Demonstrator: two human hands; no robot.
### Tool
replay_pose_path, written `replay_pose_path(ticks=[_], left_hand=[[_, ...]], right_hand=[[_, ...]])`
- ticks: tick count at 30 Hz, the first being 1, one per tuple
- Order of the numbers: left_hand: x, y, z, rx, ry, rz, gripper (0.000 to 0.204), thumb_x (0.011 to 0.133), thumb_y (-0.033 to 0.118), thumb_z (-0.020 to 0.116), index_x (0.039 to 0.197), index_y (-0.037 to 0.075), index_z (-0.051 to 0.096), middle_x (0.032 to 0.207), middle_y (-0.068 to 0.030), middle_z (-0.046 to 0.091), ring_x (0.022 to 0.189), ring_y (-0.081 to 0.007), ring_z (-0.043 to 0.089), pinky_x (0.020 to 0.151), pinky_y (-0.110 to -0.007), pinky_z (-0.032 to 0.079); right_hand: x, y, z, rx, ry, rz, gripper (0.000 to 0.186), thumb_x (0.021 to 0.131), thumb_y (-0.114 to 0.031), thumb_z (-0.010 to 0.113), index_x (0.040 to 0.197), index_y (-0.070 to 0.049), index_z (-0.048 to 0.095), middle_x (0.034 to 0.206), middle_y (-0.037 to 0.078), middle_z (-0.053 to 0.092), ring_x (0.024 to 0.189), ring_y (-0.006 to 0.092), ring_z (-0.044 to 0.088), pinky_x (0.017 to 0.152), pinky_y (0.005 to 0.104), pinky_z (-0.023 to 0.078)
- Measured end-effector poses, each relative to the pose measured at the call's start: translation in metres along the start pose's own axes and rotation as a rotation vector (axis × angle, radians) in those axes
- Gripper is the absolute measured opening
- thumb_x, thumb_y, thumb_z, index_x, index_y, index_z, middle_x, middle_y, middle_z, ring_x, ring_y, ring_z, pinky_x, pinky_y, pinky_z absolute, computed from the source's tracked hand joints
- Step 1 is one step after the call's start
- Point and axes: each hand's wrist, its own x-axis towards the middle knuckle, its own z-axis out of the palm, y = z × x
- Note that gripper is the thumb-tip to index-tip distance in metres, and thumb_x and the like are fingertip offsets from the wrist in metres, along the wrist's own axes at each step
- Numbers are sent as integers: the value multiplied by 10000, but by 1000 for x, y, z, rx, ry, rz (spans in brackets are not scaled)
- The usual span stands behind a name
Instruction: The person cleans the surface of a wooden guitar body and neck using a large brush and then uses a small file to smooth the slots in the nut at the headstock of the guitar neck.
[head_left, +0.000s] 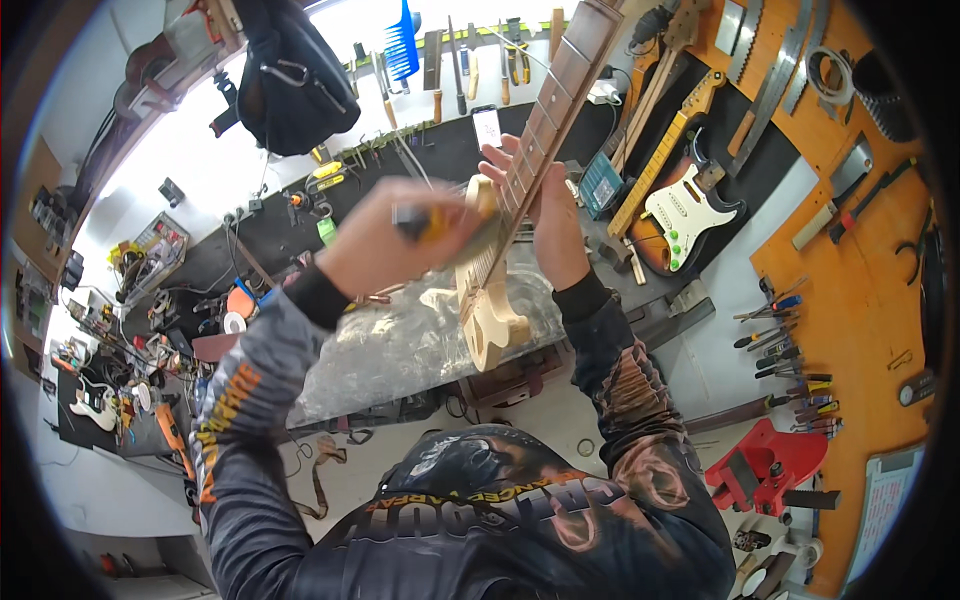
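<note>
The work surface was a grey workbench (350, 365) with a worn, dusty, streaked top, set in a cluttered white-walled workshop. Along its far side, files and hand tools hung in a row beside a blue plastic comb (401, 50) with long teeth. A black fabric bag (295, 85) hung at the upper left. On the right, an orange-brown wooden panel (850, 300) carried saws and screwdrivers; a red block-shaped vise (765, 465) stood below it.

The item in hand, an unpainted pale-wood guitar (487, 335) with smooth curved edges, was located centrally over the bench and slanted toward the upper right. Its dark brown fretboard (556, 110), crossed by thin metal frets, reached the top edge of view.

The left hand (385, 232) was blurred and closed around a yellow-and-black tool (436, 222), near the strip where neck and body met; contact could not be confirmed. The right hand (553, 215) lay behind the neck, fingers extended and parted; firmness of grip could not be determined. A glossy sunburst electric guitar (690, 215) with a white pickguard lay on the dark surface to the right.
</note>
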Motion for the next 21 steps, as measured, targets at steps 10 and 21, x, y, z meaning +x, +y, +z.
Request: replay_pose_path(ticks=[10, 21], left_hand=[[-61, -18, 65, -96, 262, -73, 362, 1006, 17, 719, 1360, 65, 779, 1271, -146, 812, 1124, -222, 773, 983, -373, 606], [-36, 25, 74, -630, 634, -54, 375, 1067, 30, 684, 1440, 66, 714, 1494, -169, 699, 1360, -236, 655, 1140, -371, 524]], right_hand=[[-8, 5, -15, -78, 90, 63, 832, 1155, -692, 229, 1660, -55, 411, 1587, 190, 603, 1464, 297, 595, 1247, 421, 419], [-57, 28, -32, -143, 167, -169, 620, 1187, -350, 517, 1662, 24, 378, 1612, 171, 546, 1483, 239, 518, 1264, 397, 363]])
